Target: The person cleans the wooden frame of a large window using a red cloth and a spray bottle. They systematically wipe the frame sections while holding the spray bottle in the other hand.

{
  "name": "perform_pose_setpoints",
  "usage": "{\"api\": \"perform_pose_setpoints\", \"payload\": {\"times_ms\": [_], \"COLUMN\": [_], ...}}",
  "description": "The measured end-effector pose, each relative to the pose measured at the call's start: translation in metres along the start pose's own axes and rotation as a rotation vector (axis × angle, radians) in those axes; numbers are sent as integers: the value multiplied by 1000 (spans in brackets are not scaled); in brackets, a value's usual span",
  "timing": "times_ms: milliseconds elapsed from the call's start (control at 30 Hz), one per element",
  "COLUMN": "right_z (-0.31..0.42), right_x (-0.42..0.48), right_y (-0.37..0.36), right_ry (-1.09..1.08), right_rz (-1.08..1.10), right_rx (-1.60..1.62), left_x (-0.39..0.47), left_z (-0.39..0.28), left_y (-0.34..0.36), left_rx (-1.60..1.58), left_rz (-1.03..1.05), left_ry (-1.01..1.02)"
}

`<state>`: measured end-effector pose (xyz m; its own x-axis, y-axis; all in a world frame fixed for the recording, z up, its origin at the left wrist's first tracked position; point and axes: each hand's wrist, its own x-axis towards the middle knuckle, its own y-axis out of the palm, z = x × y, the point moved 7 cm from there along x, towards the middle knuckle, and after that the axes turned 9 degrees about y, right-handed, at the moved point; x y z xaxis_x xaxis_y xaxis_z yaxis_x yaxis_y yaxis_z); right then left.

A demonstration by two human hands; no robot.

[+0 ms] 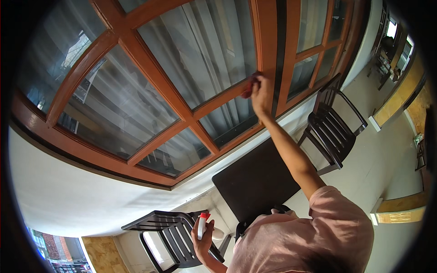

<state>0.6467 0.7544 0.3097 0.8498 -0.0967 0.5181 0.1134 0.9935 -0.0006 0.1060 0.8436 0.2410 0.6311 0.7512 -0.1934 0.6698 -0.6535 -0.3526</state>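
My right hand (261, 97) is raised to the window and grips a bunched dark red cloth (251, 87). The cloth lies against the orange-brown wooden crossbar (222, 100), close to the right upright of the frame. Glass panes (201, 51) fill the frame, and pale curtains show behind them. Low in the view, my left hand (203, 239) holds a white spray bottle (202, 228) with a red top, over a dark slatted chair. Part of the bottle is hidden by the fingers.
A dark square table (257, 177) stands below the window, against my body. One slatted armchair (175, 235) is at the lower left, another (333, 131) at the right. A white wall (85, 194) runs beneath the frame. Farther right are wood-patterned low partitions (399, 102).
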Motion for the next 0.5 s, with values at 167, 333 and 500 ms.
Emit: {"api": "perform_pose_setpoints", "payload": {"times_ms": [167, 333, 500], "right_z": [-24, 9, 10], "right_x": [21, -49, -20], "right_y": [-9, 49, 23], "right_ry": [-146, -198, -97], "right_rz": [-219, 24, -135], "right_rx": [-177, 13, 4], "left_x": [-4, -2, -5], "left_z": [4, -16, -17], "left_y": [4, 5, 0], "left_rx": [41, 55, -40], "left_rz": [15, 33, -12], "left_ry": [-37, 12, 47]}}
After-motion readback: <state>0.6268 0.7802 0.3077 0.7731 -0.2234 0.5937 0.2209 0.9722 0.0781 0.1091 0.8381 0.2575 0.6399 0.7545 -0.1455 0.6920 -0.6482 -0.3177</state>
